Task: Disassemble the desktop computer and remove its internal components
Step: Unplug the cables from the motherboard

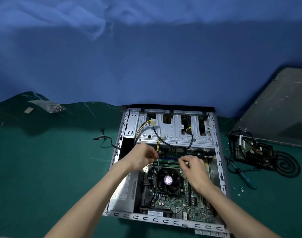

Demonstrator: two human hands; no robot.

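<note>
1. Desktop case lies flat on its side on the green mat, open face up. Long axis runs away from the person, drive-cage end far, toward the blue cloth.
2. Motherboard sits inside, near half of case; CPU fan w/ purple sticker approx. centre.
3. RAM sticks lie crosswise to the case axis, just beyond the fan, between the two hands.
4. Metal drive cage spans the far end; yellow/black power cables loop over it and drop toward the board.
5. Left hand: forearm comes in from lower left, wrist over the case's left wall, fingers curled in tight at the left end of the RAM. Can't tell if they actually grip anything.
6. Right hand: forearm from lower right, palm down over the board, fingers bent w/ tips pinched close at the RAM's right end. Hold not clear either.
7. Outside, right of case: screwdriver w/ teal handle on the mat, loose screws near it, a removed part w/ coiled black cable, side panel beyond it.
8. Left of case: a black cable trails out onto the mat.
</note>
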